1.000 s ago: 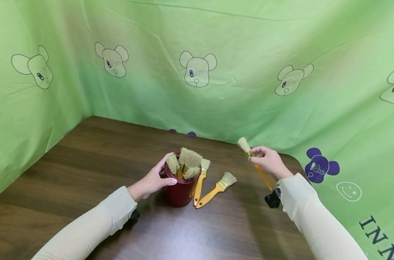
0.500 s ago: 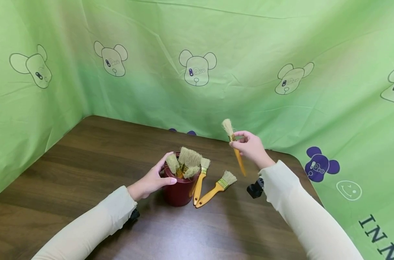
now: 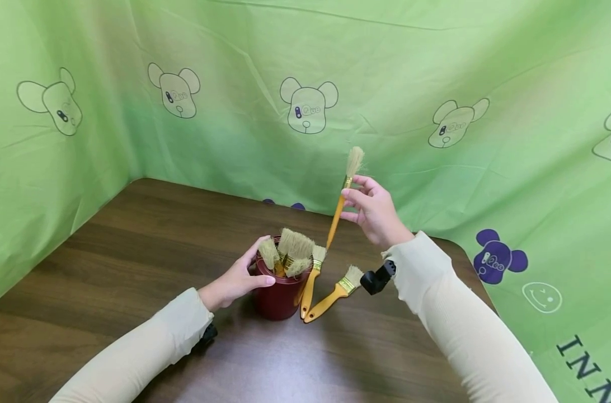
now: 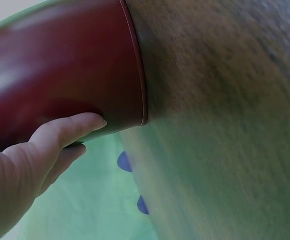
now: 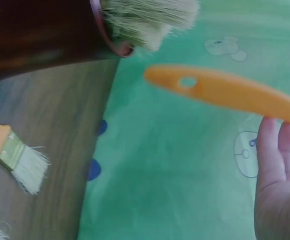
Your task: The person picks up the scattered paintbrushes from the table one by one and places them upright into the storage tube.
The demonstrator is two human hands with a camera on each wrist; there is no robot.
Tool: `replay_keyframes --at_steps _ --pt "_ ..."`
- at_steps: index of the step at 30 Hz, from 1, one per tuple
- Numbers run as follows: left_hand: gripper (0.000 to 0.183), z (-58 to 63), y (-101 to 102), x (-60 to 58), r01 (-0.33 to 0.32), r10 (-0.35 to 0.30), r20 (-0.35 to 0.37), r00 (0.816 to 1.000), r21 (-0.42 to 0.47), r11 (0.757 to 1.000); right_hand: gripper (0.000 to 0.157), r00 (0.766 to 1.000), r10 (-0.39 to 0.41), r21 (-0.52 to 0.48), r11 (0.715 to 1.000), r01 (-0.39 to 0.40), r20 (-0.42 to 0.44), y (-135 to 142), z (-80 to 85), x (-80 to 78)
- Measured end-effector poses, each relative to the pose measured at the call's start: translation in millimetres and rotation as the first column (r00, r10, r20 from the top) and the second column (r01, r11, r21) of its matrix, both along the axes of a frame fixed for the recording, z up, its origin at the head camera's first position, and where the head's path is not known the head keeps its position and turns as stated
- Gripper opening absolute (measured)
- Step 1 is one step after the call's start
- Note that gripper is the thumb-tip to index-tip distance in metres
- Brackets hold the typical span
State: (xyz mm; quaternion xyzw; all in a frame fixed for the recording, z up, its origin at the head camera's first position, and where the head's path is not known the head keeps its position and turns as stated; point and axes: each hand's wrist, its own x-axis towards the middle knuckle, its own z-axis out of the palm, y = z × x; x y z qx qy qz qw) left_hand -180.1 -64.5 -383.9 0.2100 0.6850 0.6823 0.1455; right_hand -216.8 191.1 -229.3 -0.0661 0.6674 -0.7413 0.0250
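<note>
A dark red round pot stands upright on the table, with several bristle paintbrushes in it, bristles up. My left hand grips the pot near its rim, thumb on the near side and fingers reaching behind. Higher up and to the right, my right hand pinches another paintbrush near its metal band. Bristles point up and the orange handle slants down toward the pot. In the right wrist view, the handle's holed end hangs beyond the pot's mouth.
Two paintbrushes lie on the brown wooden table to the right of the pot: one brush close against it, the other brush angled away. A green printed cloth encloses the table's back and sides.
My right hand has moved left and upward with its paintbrush, whose handle has swung round to point down-left toward the pot. The left hand and pot have stayed put.
</note>
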Motion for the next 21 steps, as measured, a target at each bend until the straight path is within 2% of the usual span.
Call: replay_keyframes --at_steps 6,9,13,21 --pt "0.092 0.9 -1 1.2 -0.011 0.011 -0.001 1.000 -0.017 1.000 0.023 0.996 0.039 -0.198 0.979 -0.054 -0.077 -8 10.5 -0.4" --pt "0.092 0.9 -1 0.9 -0.010 0.010 -0.004 1.000 -0.019 1.000 0.029 0.988 0.089 -0.216 0.970 -0.115 -0.125 -15 10.9 0.8" --pt "0.093 0.7 -1 0.1 -0.007 0.007 -0.004 1.000 -0.018 1.000 0.032 0.972 0.183 -0.183 0.961 -0.209 -0.149 -24 5.9 2.2" --pt "0.095 -0.2 0 -0.9 0.005 -0.005 -0.006 1.000 -0.013 1.000 0.030 0.950 0.301 -0.004 0.953 -0.302 -0.087 -29 -7.3 4.1"
